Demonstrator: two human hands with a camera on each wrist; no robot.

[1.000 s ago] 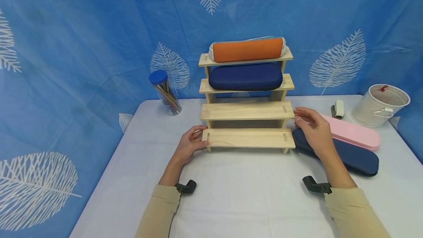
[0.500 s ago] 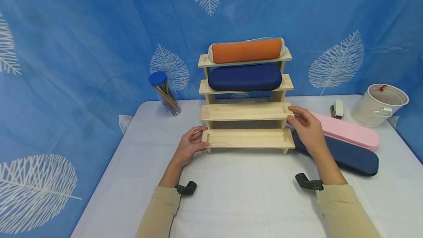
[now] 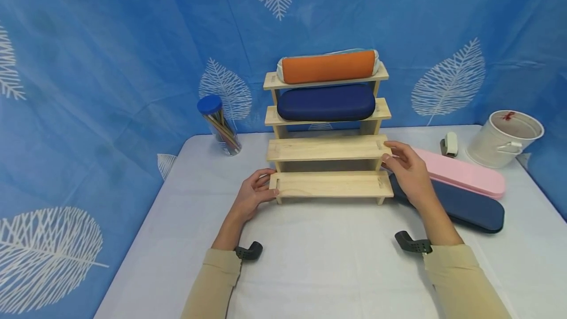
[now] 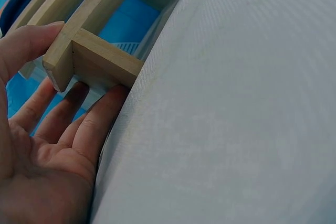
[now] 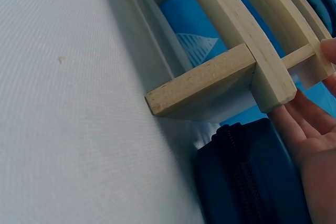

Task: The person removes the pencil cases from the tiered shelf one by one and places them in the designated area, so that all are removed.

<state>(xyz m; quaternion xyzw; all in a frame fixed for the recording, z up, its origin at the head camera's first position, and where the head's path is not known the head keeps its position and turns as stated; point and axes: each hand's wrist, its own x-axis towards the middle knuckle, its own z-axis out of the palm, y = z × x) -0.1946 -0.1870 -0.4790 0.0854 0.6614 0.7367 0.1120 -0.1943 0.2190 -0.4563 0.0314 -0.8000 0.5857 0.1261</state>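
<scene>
A stepped wooden shelf rack (image 3: 330, 148) with several tiers stands at the back of the table. My left hand (image 3: 251, 196) grips the left end of its lowest board. In the left wrist view the thumb lies on that board's end, while the other fingers reach below it beside the leg. At the right end of the board above, my right hand (image 3: 412, 174) holds the edge between thumb and fingers. An orange pencil case (image 3: 330, 67) lies on the top tier, a navy case (image 3: 327, 103) on the one below. The two lower boards are bare.
Right of the rack lie a dark blue zipped case (image 3: 467, 207) and a pink case (image 3: 462, 171), partly behind my right hand. A stapler (image 3: 450, 144) and a white bucket (image 3: 498, 144) stand behind them. Left is a clear, blue-lidded tube (image 3: 226, 134) of pencils.
My right hand has moved left from beside the rack onto the end of the second-lowest board. The left hand has kept its place on the lowest board.
</scene>
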